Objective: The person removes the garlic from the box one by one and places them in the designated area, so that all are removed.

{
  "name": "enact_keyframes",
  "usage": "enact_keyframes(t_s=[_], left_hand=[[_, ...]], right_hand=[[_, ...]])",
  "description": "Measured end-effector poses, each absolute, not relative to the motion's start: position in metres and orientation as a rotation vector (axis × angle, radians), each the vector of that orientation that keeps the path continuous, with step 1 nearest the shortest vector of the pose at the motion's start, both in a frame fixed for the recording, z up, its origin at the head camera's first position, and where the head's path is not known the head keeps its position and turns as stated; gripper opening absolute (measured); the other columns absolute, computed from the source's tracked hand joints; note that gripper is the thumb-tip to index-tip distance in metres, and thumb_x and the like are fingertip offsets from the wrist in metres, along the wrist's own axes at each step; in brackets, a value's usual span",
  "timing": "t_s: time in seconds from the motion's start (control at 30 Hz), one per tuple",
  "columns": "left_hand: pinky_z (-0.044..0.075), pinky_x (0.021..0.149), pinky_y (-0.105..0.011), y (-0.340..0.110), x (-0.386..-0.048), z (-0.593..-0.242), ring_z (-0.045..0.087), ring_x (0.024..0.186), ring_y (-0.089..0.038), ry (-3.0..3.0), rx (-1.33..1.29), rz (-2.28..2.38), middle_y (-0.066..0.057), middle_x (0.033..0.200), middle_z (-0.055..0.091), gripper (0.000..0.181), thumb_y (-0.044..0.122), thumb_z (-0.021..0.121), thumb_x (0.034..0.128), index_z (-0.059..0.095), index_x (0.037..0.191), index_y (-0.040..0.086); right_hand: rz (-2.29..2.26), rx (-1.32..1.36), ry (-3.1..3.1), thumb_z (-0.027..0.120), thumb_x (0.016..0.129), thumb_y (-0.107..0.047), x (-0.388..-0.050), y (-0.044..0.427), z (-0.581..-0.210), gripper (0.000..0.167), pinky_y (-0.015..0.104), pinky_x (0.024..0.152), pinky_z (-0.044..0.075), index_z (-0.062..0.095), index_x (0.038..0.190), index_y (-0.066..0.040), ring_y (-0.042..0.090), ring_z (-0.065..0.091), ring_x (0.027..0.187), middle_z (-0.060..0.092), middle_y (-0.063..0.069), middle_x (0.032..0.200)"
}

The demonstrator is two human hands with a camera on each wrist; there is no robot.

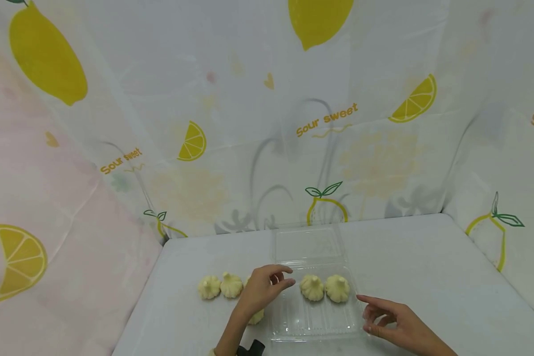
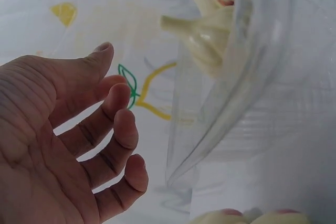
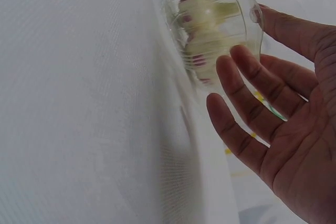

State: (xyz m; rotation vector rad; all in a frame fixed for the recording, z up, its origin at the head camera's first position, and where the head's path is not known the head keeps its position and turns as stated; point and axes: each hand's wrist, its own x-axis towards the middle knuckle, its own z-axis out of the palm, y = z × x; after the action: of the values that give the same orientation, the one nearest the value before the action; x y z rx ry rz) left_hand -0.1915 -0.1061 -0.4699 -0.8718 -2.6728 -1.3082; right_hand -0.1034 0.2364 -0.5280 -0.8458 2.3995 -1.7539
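A clear plastic clamshell box (image 1: 289,316) lies open on the table, its lid (image 1: 309,244) folded back. Inside, two pale garlic bulbs (image 1: 312,288) sit side by side in the upper part of the base. My left hand (image 1: 264,289) hovers at the box's left side, fingers loosely bent, holding nothing; the left wrist view shows a gap between the fingers and the box. My right hand (image 1: 396,319) is at the box's right edge. In the right wrist view its thumb (image 3: 289,27) appears at the clear rim; whether it touches cannot be told.
Left of the box, two garlic bulbs (image 1: 209,287) stand together, and others (image 1: 256,317) are partly hidden behind my left hand and wrist. A black object (image 1: 252,348) shows at my left wrist. A lemon-printed curtain (image 1: 249,99) surrounds the white table (image 1: 409,257).
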Motion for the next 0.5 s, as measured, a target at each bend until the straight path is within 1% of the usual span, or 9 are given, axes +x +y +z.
enact_keyframes(t_s=[0.2, 0.4, 0.5], left_hand=[[0.046, 0.057, -0.022, -0.091, -0.192, -0.473, 0.051, 0.062, -0.003, -2.687, -0.797, -1.334, 0.010, 0.073, 0.058, 0.022, 0.028, 0.077, 0.0875, 0.075, 0.103, 0.013], [0.046, 0.056, -0.022, -0.079, -0.190, -0.475, 0.051, 0.061, -0.003, -2.667, -0.757, -1.378, 0.009, 0.073, 0.060, 0.022, 0.026, 0.078, 0.0862, 0.075, 0.102, 0.011], [0.046, 0.056, -0.021, -0.073, -0.188, -0.476, 0.051, 0.061, -0.002, -2.677, -0.732, -1.371, 0.009, 0.072, 0.059, 0.021, 0.025, 0.079, 0.0857, 0.075, 0.101, 0.012]], right_hand=[[-1.745, -0.878, 2.398, 0.068, 0.091, 0.000, -0.104, 0.236, -0.528, 0.054, 0.031, 0.066, 0.056, 0.048, 0.141, 0.005, 0.008, 0.064, 0.086, 0.064, 0.007, 0.096], [-1.748, -0.883, 2.398, 0.067, 0.091, 0.003, -0.104, 0.236, -0.527, 0.053, 0.031, 0.066, 0.056, 0.049, 0.140, 0.004, 0.005, 0.064, 0.087, 0.064, 0.006, 0.096], [-1.736, -0.865, 2.397, 0.067, 0.092, 0.001, -0.104, 0.236, -0.527, 0.053, 0.031, 0.066, 0.056, 0.048, 0.140, 0.005, 0.005, 0.064, 0.087, 0.065, 0.006, 0.096]])
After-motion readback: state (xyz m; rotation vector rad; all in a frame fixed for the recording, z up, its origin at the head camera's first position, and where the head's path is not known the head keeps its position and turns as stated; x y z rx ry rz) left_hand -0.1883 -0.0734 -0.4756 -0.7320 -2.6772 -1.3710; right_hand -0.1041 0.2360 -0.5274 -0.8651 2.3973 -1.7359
